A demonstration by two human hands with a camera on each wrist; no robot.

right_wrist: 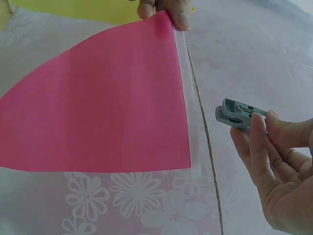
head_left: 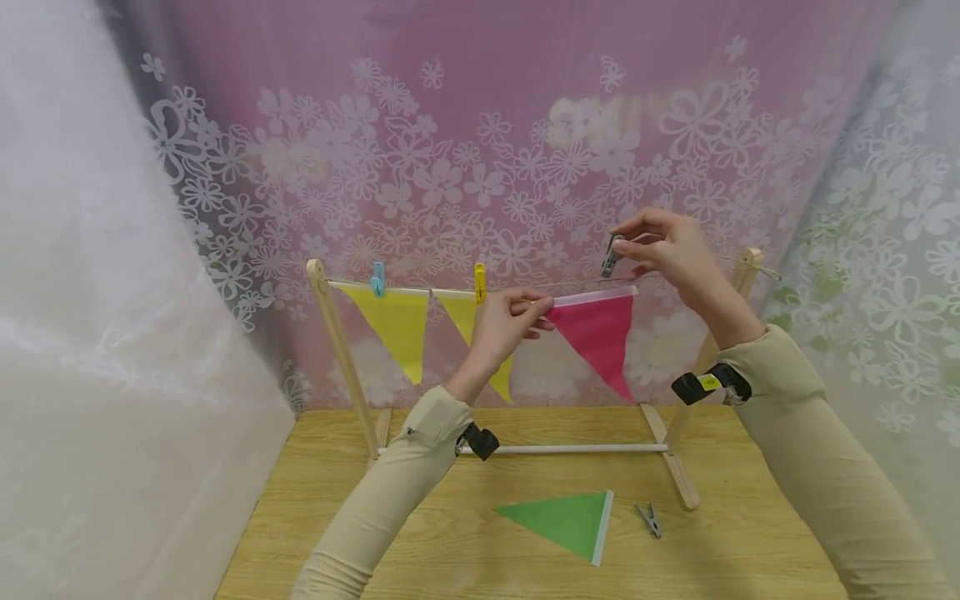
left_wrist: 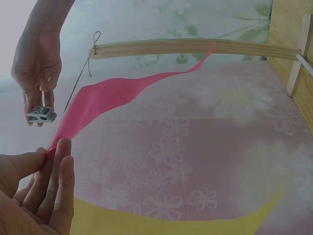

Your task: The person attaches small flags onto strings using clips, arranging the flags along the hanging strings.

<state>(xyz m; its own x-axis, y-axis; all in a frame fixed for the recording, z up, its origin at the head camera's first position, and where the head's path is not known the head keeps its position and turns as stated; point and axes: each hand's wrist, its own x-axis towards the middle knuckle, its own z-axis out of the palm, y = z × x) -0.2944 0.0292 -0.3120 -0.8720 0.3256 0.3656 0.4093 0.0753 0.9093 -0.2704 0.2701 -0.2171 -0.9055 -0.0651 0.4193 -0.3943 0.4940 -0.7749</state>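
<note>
My left hand (head_left: 504, 329) pinches the left corner of a pink triangular pennant (head_left: 600, 329), whose white top edge lies just below the string (right_wrist: 208, 139). In my right hand (head_left: 671, 254) a grey clothespin (right_wrist: 239, 113) is held between thumb and fingers, a little above the string and apart from the pennant. Two yellow pennants (head_left: 393, 321) hang to the left on the same string. A blue clothespin (head_left: 378, 279) clips one; a yellow clothespin (head_left: 480, 282) clips the other, which is partly hidden behind my left hand.
The string is tied between the posts of a wooden stand (head_left: 345, 358), joined low down by a white rod (head_left: 585, 448). On the wooden table (head_left: 420, 550) lie a green pennant (head_left: 566, 523) with a white edge and another grey clothespin (head_left: 649, 521). A flowered pink curtain hangs behind.
</note>
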